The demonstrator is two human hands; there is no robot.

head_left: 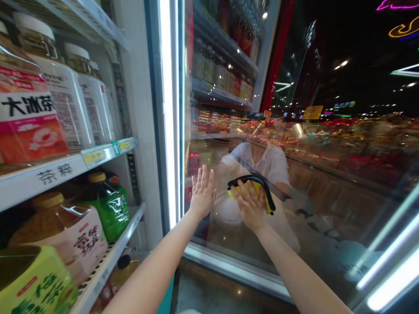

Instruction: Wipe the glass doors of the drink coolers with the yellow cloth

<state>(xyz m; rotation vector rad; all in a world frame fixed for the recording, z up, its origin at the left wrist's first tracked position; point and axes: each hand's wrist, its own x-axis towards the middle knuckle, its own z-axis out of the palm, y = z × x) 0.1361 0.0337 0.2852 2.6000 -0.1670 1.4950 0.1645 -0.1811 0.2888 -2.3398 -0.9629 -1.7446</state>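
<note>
Fingers stretched out, my left hand (202, 192) is at the inner face of a glass door (235, 235), near its lit left edge; nothing is in it. My right hand (251, 205) presses a folded yellow cloth with black edging (269, 196) against the same pane, to the right of my left hand. The fingers lie spread over the cloth, and part of it is hidden beneath them. A reflection of a person in a white top shows in the glass behind both hands.
On the left, fridge shelves (65, 171) hold large drink bottles, among them a red-labelled bottle (31, 113) and a green bottle (109, 207). A bright light strip (168, 113) runs up the door's left edge. The door's bottom frame (235, 268) crosses below my hands.
</note>
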